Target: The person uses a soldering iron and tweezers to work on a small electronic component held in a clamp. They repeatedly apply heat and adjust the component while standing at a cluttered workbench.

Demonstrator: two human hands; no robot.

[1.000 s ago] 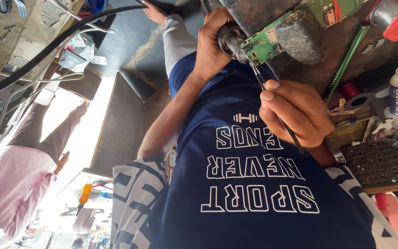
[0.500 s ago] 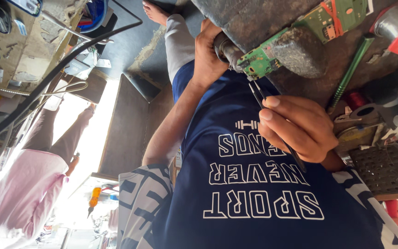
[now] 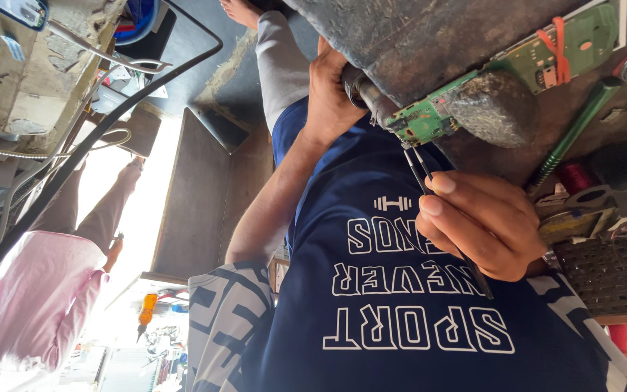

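Mid-work on a small green circuit board (image 3: pixel 424 122), lying at the near edge of the dark, worn tabletop (image 3: pixel 429 36) and pinned under a rough grey stone (image 3: pixel 493 109). Right hand (image 3: pixel 484 225), grip closed on thin black metal tweezers (image 3: pixel 421 168), tips touching the board's near edge. Left hand (image 3: pixel 332 91), grip wrapped around a dull metal cylindrical tool (image 3: pixel 363 91) pointed at the same board from the left. Nothing visibly lifted off yet; further right, a second green board (image 3: pixel 546 58) untouched.
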